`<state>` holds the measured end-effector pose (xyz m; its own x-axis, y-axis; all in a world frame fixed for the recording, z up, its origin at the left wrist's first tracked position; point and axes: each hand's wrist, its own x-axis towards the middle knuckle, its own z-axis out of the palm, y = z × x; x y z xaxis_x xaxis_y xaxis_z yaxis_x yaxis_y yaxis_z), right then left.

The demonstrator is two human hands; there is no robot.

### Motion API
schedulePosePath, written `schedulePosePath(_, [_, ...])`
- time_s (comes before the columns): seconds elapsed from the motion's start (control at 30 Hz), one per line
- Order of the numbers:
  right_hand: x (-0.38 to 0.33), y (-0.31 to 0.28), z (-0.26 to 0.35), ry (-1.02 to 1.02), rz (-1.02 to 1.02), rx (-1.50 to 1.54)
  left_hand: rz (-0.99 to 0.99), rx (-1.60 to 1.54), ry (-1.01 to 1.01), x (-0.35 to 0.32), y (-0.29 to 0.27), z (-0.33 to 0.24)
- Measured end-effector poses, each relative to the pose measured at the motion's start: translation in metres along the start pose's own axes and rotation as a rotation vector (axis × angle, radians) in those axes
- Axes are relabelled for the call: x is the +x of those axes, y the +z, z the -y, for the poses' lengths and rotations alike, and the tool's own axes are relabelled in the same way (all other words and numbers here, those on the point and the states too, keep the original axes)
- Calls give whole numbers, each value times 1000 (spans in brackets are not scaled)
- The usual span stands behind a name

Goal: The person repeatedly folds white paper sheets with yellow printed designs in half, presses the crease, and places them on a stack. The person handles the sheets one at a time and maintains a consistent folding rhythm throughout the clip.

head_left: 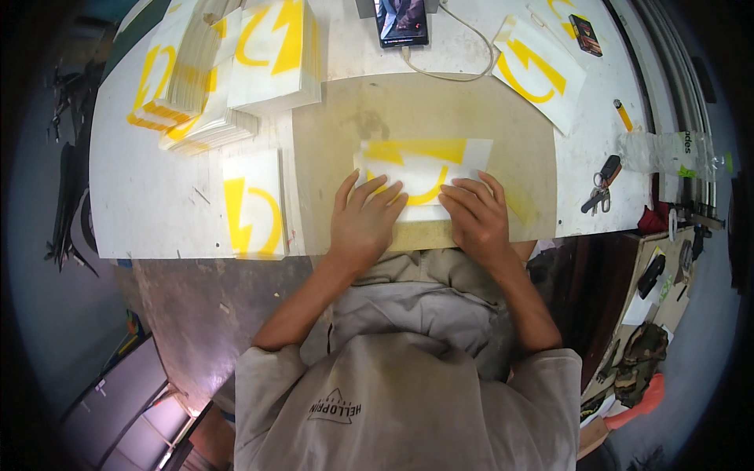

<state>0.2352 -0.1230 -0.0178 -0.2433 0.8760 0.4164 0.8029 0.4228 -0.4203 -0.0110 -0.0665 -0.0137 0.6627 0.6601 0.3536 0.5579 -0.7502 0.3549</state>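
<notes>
On the white table (157, 212), paper (416, 169) lies over the tan mat (440, 102). Left hand (361, 224) and right hand (477, 222) flank it, fingers slightly spread; any pinch is unclear. Keep edges aligned, pressing evenly.

The hands (363, 228) hide parts of the paper's (426, 174) near edge. Motion blurs its print. The top edge crops the phone (402, 23) and the stacks (272, 88); the phone's screen text is too small to read.

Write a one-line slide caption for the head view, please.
Left hand and right hand touch a yellow-printed white sheet, with stacks of similar sheets farther left.
</notes>
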Motion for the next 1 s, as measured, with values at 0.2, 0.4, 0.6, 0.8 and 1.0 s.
schedulePosePath(0.2, [-11,1,14,18,32,14,51,-60,-8,-10,2,-13])
schedulePosePath(0.4, [-20,-4,24,52,76,18,121,-51,-25,-20,0,-20])
schedulePosePath(0.6, [-25,-3,28,80,73,27,98,-74,-32,-21,1,-20])
schedulePosePath(0.8, [-26,-1,29,93,64,36,101,-95,-43,-22,1,-19])
schedulePosePath(1.0, [-28,-6,27,126,80,40,160,-95,-79,-29,-10,-9])
